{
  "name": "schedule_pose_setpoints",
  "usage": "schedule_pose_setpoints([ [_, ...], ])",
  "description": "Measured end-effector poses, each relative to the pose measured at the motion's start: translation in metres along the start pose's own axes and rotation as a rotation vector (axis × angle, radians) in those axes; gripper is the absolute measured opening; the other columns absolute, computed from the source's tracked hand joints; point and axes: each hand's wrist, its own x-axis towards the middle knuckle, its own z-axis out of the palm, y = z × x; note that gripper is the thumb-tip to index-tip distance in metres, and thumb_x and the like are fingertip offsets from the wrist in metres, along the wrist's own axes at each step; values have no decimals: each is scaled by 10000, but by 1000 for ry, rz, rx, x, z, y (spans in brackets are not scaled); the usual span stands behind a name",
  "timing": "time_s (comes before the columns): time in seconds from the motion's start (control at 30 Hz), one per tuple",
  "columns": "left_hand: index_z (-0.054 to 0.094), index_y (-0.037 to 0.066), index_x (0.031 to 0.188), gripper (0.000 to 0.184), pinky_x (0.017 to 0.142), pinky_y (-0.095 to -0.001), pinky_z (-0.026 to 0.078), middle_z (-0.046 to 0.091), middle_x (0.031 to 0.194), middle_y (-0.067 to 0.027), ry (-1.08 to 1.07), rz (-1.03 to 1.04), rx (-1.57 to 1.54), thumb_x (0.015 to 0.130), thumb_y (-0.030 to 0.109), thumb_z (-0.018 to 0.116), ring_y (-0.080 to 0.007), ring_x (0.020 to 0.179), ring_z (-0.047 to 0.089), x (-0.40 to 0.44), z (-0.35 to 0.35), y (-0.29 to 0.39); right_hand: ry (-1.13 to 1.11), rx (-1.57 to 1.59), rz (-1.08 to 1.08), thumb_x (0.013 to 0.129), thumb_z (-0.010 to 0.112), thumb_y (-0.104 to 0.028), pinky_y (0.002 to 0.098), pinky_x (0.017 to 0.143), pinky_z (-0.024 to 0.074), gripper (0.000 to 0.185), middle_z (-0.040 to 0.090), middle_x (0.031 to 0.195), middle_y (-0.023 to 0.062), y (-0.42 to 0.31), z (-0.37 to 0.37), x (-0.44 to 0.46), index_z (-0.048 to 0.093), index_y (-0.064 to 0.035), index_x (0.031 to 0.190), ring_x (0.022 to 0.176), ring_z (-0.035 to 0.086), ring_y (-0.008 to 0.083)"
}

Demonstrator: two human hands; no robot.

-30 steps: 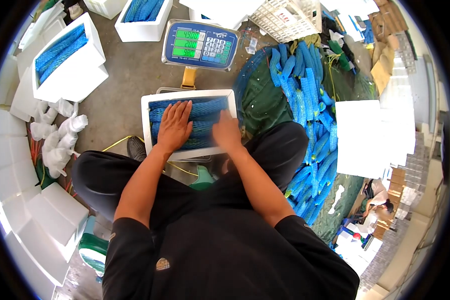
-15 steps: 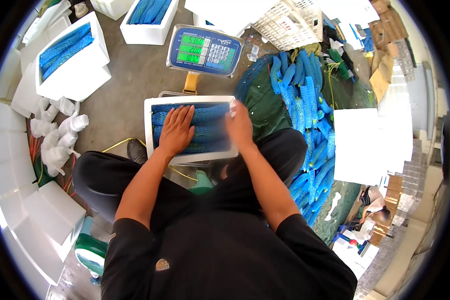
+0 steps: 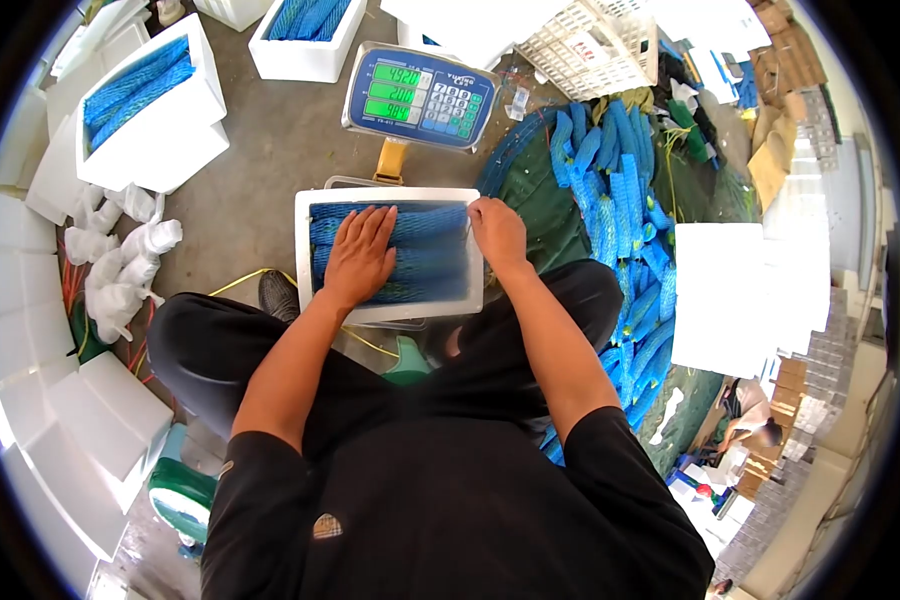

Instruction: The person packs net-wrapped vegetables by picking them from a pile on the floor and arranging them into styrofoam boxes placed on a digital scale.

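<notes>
A white foam box (image 3: 389, 315) sits on a scale in front of my knees. It holds long vegetables in blue mesh sleeves (image 3: 425, 228), laid side by side; their exact kind is hidden by the mesh, and the right part looks hazy. My left hand (image 3: 362, 258) lies flat on them with fingers stretched out. At the box's right rim, my right hand (image 3: 498, 236) has its fingers curled and pressed together; what they pinch, the rim or something thin on it, I cannot make out. Behind the box stands the scale's lit display (image 3: 421, 95).
More blue-sleeved vegetables (image 3: 630, 240) are heaped on a green sheet at right, beside white foam sheets (image 3: 720, 300). Filled foam boxes (image 3: 155, 165) stand at left and back. A plastic crate (image 3: 580, 45) is at the back. Another person (image 3: 748, 408) sits far right.
My right hand, blurred before over the box's right end, is now steady at the right rim with curled fingers. My left hand stays on the vegetables. The numbers on the display are lower.
</notes>
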Motion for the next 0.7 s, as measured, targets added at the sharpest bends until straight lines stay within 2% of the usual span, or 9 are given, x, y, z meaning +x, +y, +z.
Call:
schedule_pose_setpoints([
  [0.13, 428, 82, 1571, 672, 1259, -487, 269, 536, 1499, -141, -13, -11, 5, 947, 230, 630, -322, 1431, 468, 1, 1, 0, -45, -61, 79, 969, 615, -199, 494, 742, 558, 177, 706, 949, 137, -19, 0, -14, 725, -82, 894, 842, 702, 384],
  [0.17, 428, 82, 1571, 671, 1260, -486, 268, 536, 1500, -140, -18, -13, 8, 948, 230, 629, -322, 1431, 468, 1, 1, 0, 14, -84, 65, 974, 603, -211, 500, 724, 561, 195, 702, 944, 140, -23, 5, -16, 735, -95, 887, 832, 707, 391],
  [0.27, 429, 82, 1569, 666, 1262, -484, 265, 536, 1500, -137, 6, 2, 0, 949, 229, 627, -319, 1433, 466, 0, 0, 0, -86, -258, 102, 977, 603, -210, 494, 720, 563, 193, 694, 973, 148, -36, 6, -22, 745, -107, 897, 799, 706, 397],
  [0.37, 428, 85, 1569, 662, 1262, -484, 264, 532, 1505, -136, -20, -17, -1, 953, 232, 623, -318, 1435, 464, 1, -1, 1, -114, -279, 198, 966, 635, -202, 499, 738, 560, 166, 682, 998, 141, -45, 3, -26, 752, -108, 895, 850, 706, 385],
  [0.47, 425, 90, 1571, 658, 1266, -482, 259, 525, 1515, -132, -21, -17, -7, 958, 234, 618, -313, 1442, 458, 0, -1, 1, 44, -141, 223, 954, 674, -192, 475, 776, 562, 112, 659, 1032, 106, -39, 4, -41, 747, -125, 1007, 888, 704, 345],
  [0.57, 419, 93, 1576, 657, 1269, -480, 256, 523, 1517, -130, -20, -19, 10, 963, 232, 610, -309, 1445, 455, 0, 1, 0, 80, 40, 211, 945, 687, -152, 453, 813, 553, 171, 676, 1023, 102, -29, 4, -48, 704, -113, 1111, 912, 699, 335],
  [0.7, 414, 95, 1580, 658, 1272, -477, 250, 526, 1514, -127, -14, -20, 11, 964, 227, 605, -304, 1448, 454, -1, 3, -1, 65, 176, 297, 962, 669, -183, 467, 843, 540, 227, 701, 1076, 109, -17, 9, -52, 659, -116, 1179, 1008, 687, 362],
])
